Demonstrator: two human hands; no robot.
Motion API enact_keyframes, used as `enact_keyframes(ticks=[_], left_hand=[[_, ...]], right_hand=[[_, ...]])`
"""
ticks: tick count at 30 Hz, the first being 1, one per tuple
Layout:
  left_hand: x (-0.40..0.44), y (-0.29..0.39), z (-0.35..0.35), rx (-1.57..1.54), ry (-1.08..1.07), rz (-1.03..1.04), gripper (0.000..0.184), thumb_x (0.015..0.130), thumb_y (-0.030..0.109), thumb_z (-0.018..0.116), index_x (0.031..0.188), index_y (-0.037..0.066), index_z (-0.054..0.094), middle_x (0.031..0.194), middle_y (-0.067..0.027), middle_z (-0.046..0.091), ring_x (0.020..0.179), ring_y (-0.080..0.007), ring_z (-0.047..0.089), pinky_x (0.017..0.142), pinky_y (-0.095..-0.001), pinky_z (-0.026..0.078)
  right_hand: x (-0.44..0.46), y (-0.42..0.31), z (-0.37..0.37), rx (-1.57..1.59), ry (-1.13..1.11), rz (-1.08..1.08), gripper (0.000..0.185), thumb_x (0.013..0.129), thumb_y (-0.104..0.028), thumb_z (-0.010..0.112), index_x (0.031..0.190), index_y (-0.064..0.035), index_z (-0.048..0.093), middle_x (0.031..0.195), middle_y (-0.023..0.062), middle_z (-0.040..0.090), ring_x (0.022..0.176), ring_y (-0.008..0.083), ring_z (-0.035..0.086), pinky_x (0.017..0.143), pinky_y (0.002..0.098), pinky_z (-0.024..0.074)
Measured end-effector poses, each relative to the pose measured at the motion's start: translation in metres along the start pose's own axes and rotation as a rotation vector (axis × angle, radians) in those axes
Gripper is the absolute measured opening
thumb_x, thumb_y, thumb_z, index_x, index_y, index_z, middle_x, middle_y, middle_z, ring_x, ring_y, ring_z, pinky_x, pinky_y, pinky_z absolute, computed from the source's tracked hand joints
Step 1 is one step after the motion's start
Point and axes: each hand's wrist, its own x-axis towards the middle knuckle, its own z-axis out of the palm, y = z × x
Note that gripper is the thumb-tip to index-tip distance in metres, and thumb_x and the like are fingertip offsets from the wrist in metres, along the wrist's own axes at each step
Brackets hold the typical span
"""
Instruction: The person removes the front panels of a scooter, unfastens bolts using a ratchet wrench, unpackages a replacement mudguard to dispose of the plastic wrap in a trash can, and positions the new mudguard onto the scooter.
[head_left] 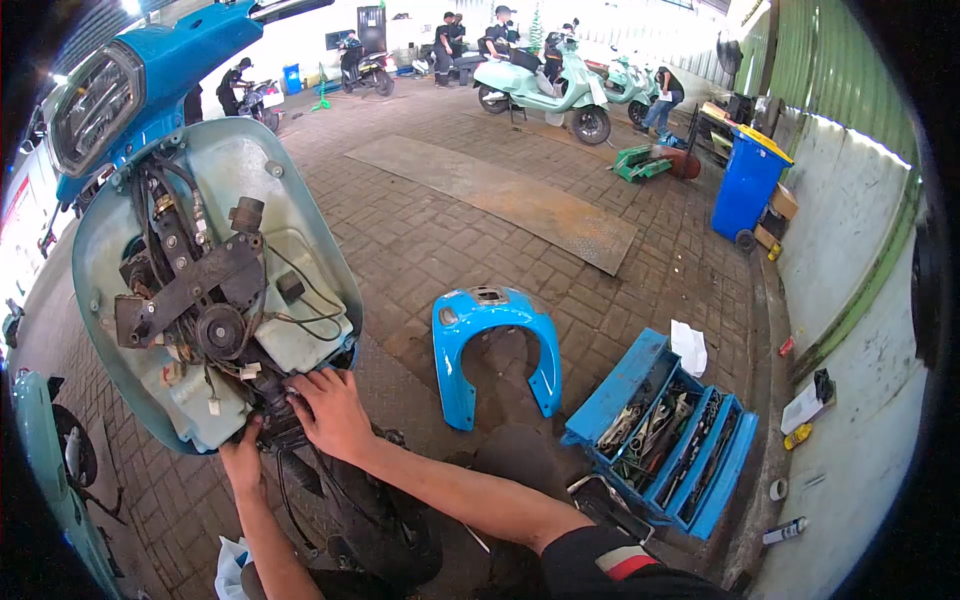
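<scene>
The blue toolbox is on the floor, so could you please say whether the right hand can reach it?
Probably yes: the right hand would have to leave the scooter's front, but the blue toolbox sits open on that side, with nothing visible blocking its top.

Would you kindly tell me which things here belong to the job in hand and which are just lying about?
Likely the job:
- front panel
- cables
- toolbox
- blue cover, probably

Seemingly just lying about:
- metal plate
- bin
- yellow bottle
- spray can

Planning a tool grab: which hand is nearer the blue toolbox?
Right. In the image, the right hand lies left of the toolbox; the left hand lies farther left.
</scene>
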Motion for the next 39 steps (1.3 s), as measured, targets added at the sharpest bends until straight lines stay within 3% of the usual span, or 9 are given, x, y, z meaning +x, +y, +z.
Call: enact_keyframes(ticks=[3, 5, 8, 10, 14, 16, 20, 30, 39], left_hand=[[-0.007, 0.011, 0.006, 0.02, -0.011, -0.014, 0.056, 0.086, 0.004, 0.082, 0.136, -0.003, 0.057, 0.127, -0.0091, 0.064, 0.113, -0.0226, 0.062, 0.1, -0.0364, 0.05], [-0.011, 0.014, 0.006, -0.064, -0.03, -0.019, 0.053, 0.085, 0.004, 0.083, 0.132, -0.003, 0.062, 0.129, -0.0098, 0.065, 0.115, -0.0231, 0.061, 0.104, -0.0358, 0.046], [0.0, -0.008, 0.004, -0.061, -0.012, 0.108, 0.07, 0.08, -0.003, 0.085, 0.142, 0.0, 0.053, 0.133, -0.01, 0.062, 0.12, -0.0233, 0.059, 0.108, -0.0372, 0.045], [-0.001, -0.006, 0.006, -0.048, -0.005, 0.113, 0.067, 0.077, -0.004, 0.087, 0.137, -0.001, 0.055, 0.129, -0.0086, 0.064, 0.117, -0.0222, 0.06, 0.105, -0.0368, 0.048], [-0.002, -0.011, 0.012, -0.178, -0.003, 0.099, 0.058, 0.079, -0.001, 0.087, 0.132, -0.002, 0.06, 0.122, -0.0076, 0.068, 0.109, -0.0197, 0.064, 0.1, -0.0343, 0.05], [-0.01, 0.009, 0.012, -0.099, 0.025, 0.049, 0.056, 0.08, 0.001, 0.087, 0.13, -0.003, 0.062, 0.121, -0.0077, 0.069, 0.109, -0.0193, 0.064, 0.1, -0.0336, 0.05], [-0.012, 0.013, 0.014, 0.02, 0.043, 0.071, 0.049, 0.082, 0.006, 0.087, 0.125, -0.003, 0.066, 0.12, -0.0081, 0.07, 0.109, -0.0195, 0.064, 0.099, -0.0326, 0.049], [-0.012, 0.015, 0.015, -0.016, 0.043, 0.026, 0.056, 0.08, 0.004, 0.088, 0.13, -0.002, 0.063, 0.125, -0.0097, 0.069, 0.112, -0.0219, 0.063, 0.102, -0.0333, 0.047], [-0.008, 0.009, 0.017, -0.073, 0.039, 0.12, 0.06, 0.081, 0.001, 0.087, 0.134, -0.003, 0.06, 0.126, -0.0091, 0.067, 0.113, -0.021, 0.062, 0.1, -0.0331, 0.048]], right_hand=[[0.0, 0.0, 0.004, -0.04, 0.037, 0.009, 0.028, 0.094, -0.023, 0.07, 0.118, -0.0084, 0.067, 0.108, 0.0115, 0.067, 0.108, 0.0327, 0.06, 0.094, 0.0482, 0.0417], [0.001, -0.005, -0.006, -0.097, 0.072, -0.011, 0.026, 0.092, -0.022, 0.071, 0.114, -0.0082, 0.069, 0.106, 0.0113, 0.069, 0.104, 0.0335, 0.061, 0.091, 0.0484, 0.0429], [0.003, -0.001, 0.0, -0.063, 0.07, 0.035, 0.025, 0.091, -0.021, 0.071, 0.112, -0.0073, 0.069, 0.105, 0.0118, 0.07, 0.102, 0.0347, 0.062, 0.087, 0.0494, 0.0431], [0.003, -0.001, 0.001, -0.008, 0.039, 0.054, 0.029, 0.093, -0.019, 0.068, 0.117, -0.0034, 0.068, 0.109, 0.0146, 0.07, 0.108, 0.0343, 0.061, 0.093, 0.0505, 0.0426], [0.003, 0.0, 0.002, -0.026, -0.062, 0.03, 0.028, 0.093, -0.021, 0.068, 0.117, -0.0064, 0.069, 0.107, 0.0133, 0.071, 0.106, 0.0343, 0.061, 0.095, 0.0504, 0.0419], [0.005, -0.003, -0.002, -0.071, 0.066, -0.029, 0.025, 0.092, -0.022, 0.072, 0.114, -0.0105, 0.071, 0.102, 0.0094, 0.071, 0.1, 0.0324, 0.061, 0.086, 0.0485, 0.0424], [0.007, -0.002, -0.003, -0.072, 0.014, 0.005, 0.022, 0.092, -0.021, 0.072, 0.113, -0.0126, 0.072, 0.103, 0.0077, 0.071, 0.1, 0.0316, 0.061, 0.087, 0.0463, 0.0411], [0.005, -0.002, 0.0, -0.078, -0.009, 0.015, 0.025, 0.093, -0.019, 0.071, 0.116, -0.0106, 0.069, 0.108, 0.0093, 0.069, 0.102, 0.0324, 0.062, 0.088, 0.0468, 0.0419], [0.005, -0.002, -0.001, -0.076, -0.013, 0.0, 0.026, 0.094, -0.018, 0.069, 0.119, -0.0116, 0.068, 0.109, 0.0094, 0.068, 0.102, 0.0333, 0.061, 0.087, 0.048, 0.0421]])
